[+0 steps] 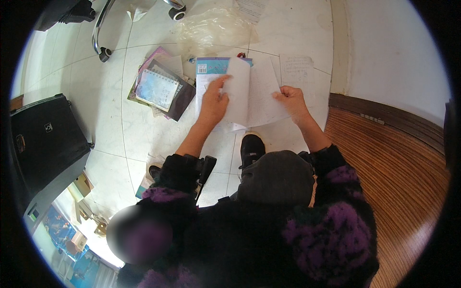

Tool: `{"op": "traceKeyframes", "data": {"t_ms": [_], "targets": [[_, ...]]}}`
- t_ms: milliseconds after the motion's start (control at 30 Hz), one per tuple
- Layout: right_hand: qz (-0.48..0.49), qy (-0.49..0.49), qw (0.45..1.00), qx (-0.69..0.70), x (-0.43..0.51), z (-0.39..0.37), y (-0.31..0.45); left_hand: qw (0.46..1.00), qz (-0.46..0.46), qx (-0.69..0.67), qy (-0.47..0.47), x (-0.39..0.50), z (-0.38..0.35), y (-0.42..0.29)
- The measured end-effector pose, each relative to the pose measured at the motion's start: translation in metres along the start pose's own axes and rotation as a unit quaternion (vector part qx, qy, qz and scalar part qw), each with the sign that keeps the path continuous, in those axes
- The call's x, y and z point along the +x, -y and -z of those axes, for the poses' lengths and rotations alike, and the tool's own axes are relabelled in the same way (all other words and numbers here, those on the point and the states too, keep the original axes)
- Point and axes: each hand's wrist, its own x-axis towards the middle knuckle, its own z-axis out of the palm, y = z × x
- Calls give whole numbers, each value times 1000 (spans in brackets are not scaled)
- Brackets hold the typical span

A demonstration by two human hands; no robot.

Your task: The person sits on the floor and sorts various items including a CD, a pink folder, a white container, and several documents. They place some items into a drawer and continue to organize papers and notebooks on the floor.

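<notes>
Before me on the tiled floor lies a blue-topped paper-covered book or pad (212, 66), partly under loose white sheets. My left hand (216, 99) is at the left edge of a curled white page (238, 93), its fingers touching the paper; whether it pinches it I cannot tell. With thumb and fingers my right hand (290, 97) grips the right edge of a handwritten sheet (263, 95). Another written sheet (297, 73) lies flat beyond that hand. To the left, a spiral notebook (157, 89) rests on a dark book (185, 97) in a small pile.
A crumpled clear plastic bag (216, 30) lies beyond the papers. Chair casters (105, 54) stand at the upper left, a black case or box (47, 140) at the left. My shoe (253, 149) is just below the papers; a brown wood-grain panel (389, 172) is at right.
</notes>
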Motion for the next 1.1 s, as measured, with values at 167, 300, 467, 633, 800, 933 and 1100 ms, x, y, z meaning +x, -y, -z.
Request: {"op": "traceKeyframes", "data": {"t_ms": [167, 300, 467, 633, 800, 933, 1100], "targets": [[125, 69, 973, -181, -18, -16, 23, 991, 68, -35, 110, -3, -26, -23], [199, 105, 956, -188, -29, -27, 39, 981, 144, -75, 107, 0, -29, -32], [197, 106, 957, -186, -29, -27, 42, 961, 195, -158, 118, -1, -25, -32], [186, 76, 962, -185, -27, -27, 33, 933, 249, -231, 121, -4, -25, -28], [59, 8, 991, -123, -12, -5, 12, 951, 233, -198, 41, -2, -14, -10], [20, -121, 990, -75, 9, 34, -13, 960, 214, -128, -127, 16, 33, 19], [10, -235, 970, -64, 13, 74, -35, 975, 191, 58, -102, 24, 112, 47]]}}
